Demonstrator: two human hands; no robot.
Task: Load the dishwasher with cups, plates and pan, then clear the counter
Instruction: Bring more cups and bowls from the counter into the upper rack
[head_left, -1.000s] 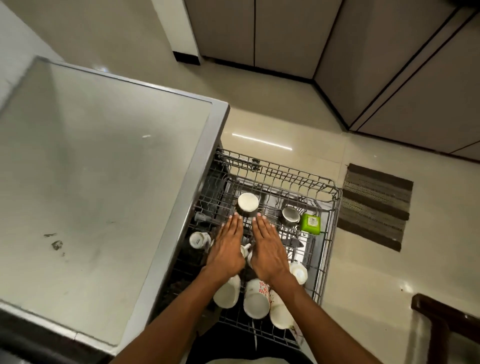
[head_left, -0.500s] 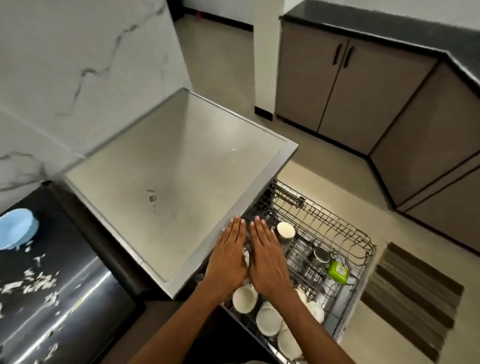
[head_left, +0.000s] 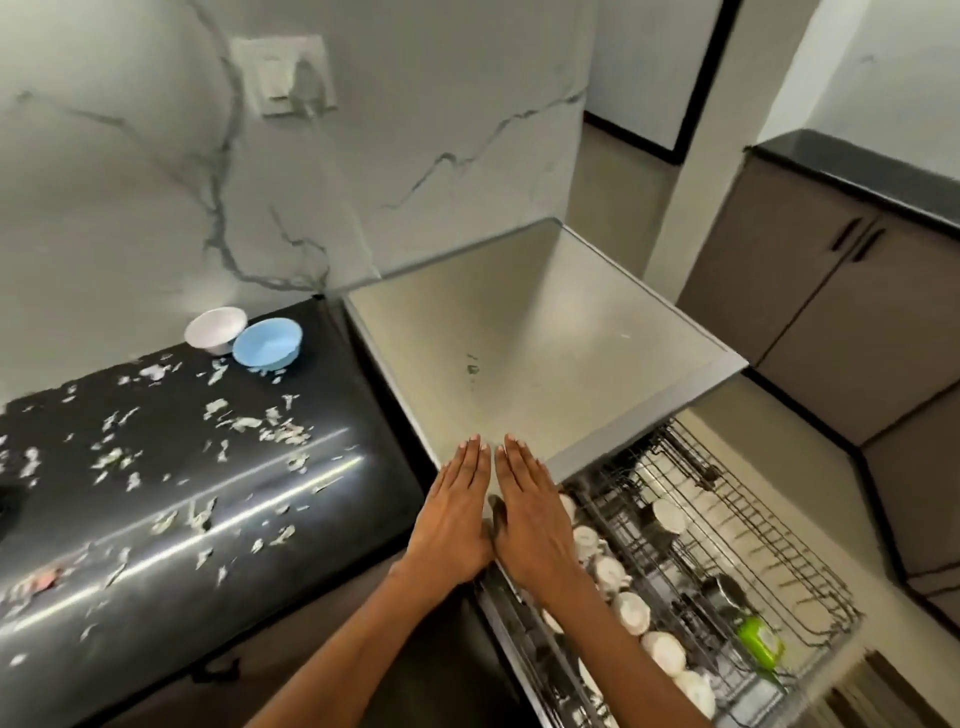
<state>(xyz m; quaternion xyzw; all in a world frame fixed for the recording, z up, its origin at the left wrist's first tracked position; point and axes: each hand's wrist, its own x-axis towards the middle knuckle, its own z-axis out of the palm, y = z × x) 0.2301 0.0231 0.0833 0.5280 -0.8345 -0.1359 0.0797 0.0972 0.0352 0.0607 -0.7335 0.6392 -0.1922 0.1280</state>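
With the left hand (head_left: 453, 525) and right hand (head_left: 535, 519) flat, fingers straight, empty, and the cups (head_left: 631, 613) racked in the pulled-out dishwasher rack (head_left: 753, 525), sweeping the scraps (head_left: 249, 423) carelessly could scatter them off the black desk (head_left: 171, 499).

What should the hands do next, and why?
Probably reach the left hand across to the blue bowl on the counter. Both hands are flat and hold nothing, the rack already holds cups, and two bowls plus scraps remain there.
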